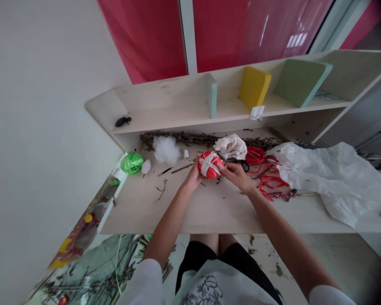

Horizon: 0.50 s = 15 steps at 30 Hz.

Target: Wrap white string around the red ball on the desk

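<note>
Between my two hands is a red ball bound with crossing bands of white string [209,164], just above the desk. My left hand [194,175] grips its left side, fingers curled round behind. On the right side, my right hand [236,175] pinches it between thumb and fingers. Behind the ball lies crumpled whitish paper or cloth [231,146], with a black scissors-like loop [245,165] near my right hand. Farther right are a coil of red ribbon [255,155] and loose red strips [273,182]. A short brown stick [181,168] rests left of my left hand.
Left on the desk [139,216] are green plastic twine [131,163], white fluff [166,150] and a small white spool [186,153]. Dry twigs [190,137] line the back. A translucent plastic bag [333,173] covers the right side. A shelf with dividers [255,87] stands behind.
</note>
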Motion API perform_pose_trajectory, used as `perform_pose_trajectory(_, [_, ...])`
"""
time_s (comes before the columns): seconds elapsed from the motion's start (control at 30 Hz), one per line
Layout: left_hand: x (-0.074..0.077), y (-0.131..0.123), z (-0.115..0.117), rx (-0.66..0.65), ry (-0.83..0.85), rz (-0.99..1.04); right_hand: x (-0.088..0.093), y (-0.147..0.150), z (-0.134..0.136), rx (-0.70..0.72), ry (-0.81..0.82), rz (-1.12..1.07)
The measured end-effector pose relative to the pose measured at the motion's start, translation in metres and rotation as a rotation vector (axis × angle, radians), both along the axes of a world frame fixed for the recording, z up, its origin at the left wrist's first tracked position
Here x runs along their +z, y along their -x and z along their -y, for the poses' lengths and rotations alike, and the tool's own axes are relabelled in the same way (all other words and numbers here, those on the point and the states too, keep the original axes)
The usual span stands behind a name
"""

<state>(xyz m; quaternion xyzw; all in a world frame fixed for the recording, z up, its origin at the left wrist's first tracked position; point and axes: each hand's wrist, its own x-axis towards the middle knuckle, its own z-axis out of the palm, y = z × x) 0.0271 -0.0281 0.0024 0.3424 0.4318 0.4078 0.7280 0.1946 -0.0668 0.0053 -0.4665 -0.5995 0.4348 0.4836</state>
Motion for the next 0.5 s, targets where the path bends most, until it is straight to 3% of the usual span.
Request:
perform_pose_trajectory(0.27, [-0.011,-0.003,0.003,0.223,-0.243,-0.33,0.003,-0.001,0.001,0.03,0.101,-0.145])
perform_pose_trajectory(0.37, [-0.008,-0.004,0.004,0.216,-0.235,-0.318,0.0,0.0,0.0,0.039,0.116,-0.197])
perform_pose_trajectory(0.5, [-0.004,-0.009,0.008,0.156,-0.304,-0.143,-0.006,-0.001,-0.002,0.027,0.133,-0.237])
